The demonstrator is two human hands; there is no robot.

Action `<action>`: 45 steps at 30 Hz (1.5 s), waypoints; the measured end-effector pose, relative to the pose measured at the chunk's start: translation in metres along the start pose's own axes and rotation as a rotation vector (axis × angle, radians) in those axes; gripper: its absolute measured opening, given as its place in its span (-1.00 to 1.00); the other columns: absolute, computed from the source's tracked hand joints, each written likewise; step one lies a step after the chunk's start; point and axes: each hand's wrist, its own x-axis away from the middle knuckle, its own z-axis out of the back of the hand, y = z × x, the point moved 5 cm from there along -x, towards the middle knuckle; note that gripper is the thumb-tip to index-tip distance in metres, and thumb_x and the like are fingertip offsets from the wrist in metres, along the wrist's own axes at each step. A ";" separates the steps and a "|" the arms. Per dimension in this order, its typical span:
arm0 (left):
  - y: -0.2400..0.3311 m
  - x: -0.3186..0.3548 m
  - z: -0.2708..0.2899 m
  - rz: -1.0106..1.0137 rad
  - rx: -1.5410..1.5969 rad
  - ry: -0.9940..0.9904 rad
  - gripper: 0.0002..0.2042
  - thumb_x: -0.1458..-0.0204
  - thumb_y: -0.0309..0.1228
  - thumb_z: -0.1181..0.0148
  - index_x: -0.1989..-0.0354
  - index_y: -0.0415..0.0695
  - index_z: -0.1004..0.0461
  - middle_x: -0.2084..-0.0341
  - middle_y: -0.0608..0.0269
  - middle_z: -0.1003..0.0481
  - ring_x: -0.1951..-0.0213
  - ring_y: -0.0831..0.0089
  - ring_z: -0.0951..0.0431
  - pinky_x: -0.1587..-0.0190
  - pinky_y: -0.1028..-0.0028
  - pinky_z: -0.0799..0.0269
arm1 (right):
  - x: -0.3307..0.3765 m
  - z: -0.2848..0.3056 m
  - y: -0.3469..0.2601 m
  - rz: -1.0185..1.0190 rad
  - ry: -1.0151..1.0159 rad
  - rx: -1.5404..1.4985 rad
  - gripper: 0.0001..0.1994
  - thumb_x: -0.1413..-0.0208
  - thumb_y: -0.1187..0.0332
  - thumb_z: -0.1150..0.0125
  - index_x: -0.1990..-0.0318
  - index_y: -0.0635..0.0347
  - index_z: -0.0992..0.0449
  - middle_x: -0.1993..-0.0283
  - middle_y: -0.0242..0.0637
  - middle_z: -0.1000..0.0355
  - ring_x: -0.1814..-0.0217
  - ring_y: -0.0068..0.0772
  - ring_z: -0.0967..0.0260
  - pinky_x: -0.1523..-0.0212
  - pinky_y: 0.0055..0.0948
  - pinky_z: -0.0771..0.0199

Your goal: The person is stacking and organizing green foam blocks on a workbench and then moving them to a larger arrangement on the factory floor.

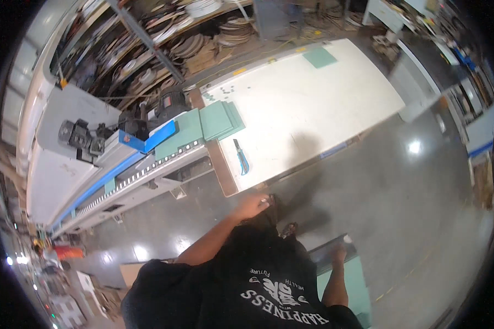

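Note:
My left hand [253, 205] hangs beside the front edge of the white table [307, 115], with its fingers loosely bent and no object visible in it. A blue box cutter [241, 158] lies on the table corner beyond that hand. Low on the right, my right hand [340, 253] is at the dark end of a green panel stack [358, 282]; its fingers are too small to make out, so a grip cannot be told. More flat green panels [218, 120] are piled at the table's left end, touching another green panel [182, 135] on the machine.
A long machine [101, 183] with a blue rail and motors runs off to the left. One green sheet [319, 57] lies at the table's far end, and small green scraps [225, 91] lie near its back edge. Behind stand shelves with coiled strips [236, 30].

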 end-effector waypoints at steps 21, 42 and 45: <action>-0.325 0.033 0.272 1.071 -0.364 1.387 -0.28 -0.07 0.05 -0.31 -0.16 -0.35 -0.35 -0.17 -0.26 -0.34 -0.23 -0.21 -0.30 -0.29 -0.05 -0.17 | -0.226 0.046 -0.496 0.389 -0.025 -0.289 -0.76 -0.38 0.33 -0.14 -0.02 0.32 -0.53 0.21 -0.29 -0.51 0.20 -0.46 -0.44 0.10 -0.43 -0.49; -0.260 -0.050 0.264 1.276 -0.046 1.020 0.03 0.20 0.24 -0.45 -0.28 -0.31 -0.20 -0.08 -0.24 -0.42 -0.22 -0.19 -0.36 -0.34 -0.23 -0.02 | -0.196 -0.360 -0.833 0.214 -1.057 -0.115 -0.33 -0.26 -0.07 -0.24 -0.33 0.22 -0.30 -0.15 -0.25 -0.42 -0.14 -0.30 -0.38 -0.15 -0.27 -0.38; -0.255 -0.067 0.260 1.209 0.129 0.964 -0.20 0.03 0.11 -0.38 -0.28 -0.17 -0.32 -0.08 -0.15 -0.50 -0.18 -0.14 -0.44 -0.30 -0.28 -0.08 | -0.214 -0.366 -0.823 0.175 -0.996 -0.146 -0.47 -0.23 -0.07 -0.27 -0.15 0.12 -0.45 0.05 -0.39 -0.46 0.09 -0.46 -0.37 0.10 -0.38 -0.37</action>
